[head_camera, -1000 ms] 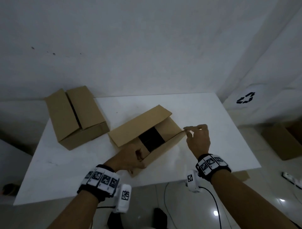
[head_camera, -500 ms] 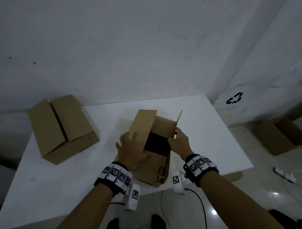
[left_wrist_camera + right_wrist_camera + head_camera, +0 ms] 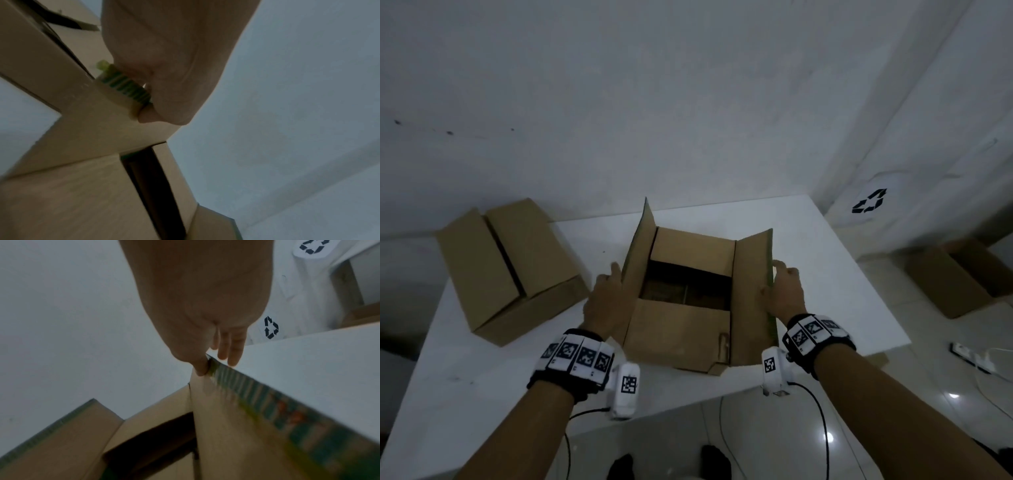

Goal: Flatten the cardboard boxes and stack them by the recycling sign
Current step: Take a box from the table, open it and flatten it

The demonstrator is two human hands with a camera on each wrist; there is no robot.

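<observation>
An open cardboard box (image 3: 681, 329) lies on the white table (image 3: 465, 377) in front of me, its dark inside showing between two short flaps. Its two long flaps stand up at either side. My left hand (image 3: 616, 281) holds the left flap (image 3: 637, 253); in the left wrist view the thumb (image 3: 150, 116) pinches the flap's corrugated edge (image 3: 125, 87). My right hand (image 3: 774, 277) pinches the right flap (image 3: 753, 284), thumb (image 3: 197, 368) inside and fingers (image 3: 232, 352) outside. A second box (image 3: 506, 270), closed, sits at the table's left. The recycling sign (image 3: 868, 202) is on the right wall.
Another cardboard box (image 3: 962, 274) stands on the floor at the right, below the sign. A power strip (image 3: 969, 356) and cables lie on the floor by the table's right front corner. The wall runs close behind the table.
The box has turned so its opening faces me squarely. Both long flaps are now spread apart and upright. My left hand moved to the left flap, my right hand to the right flap.
</observation>
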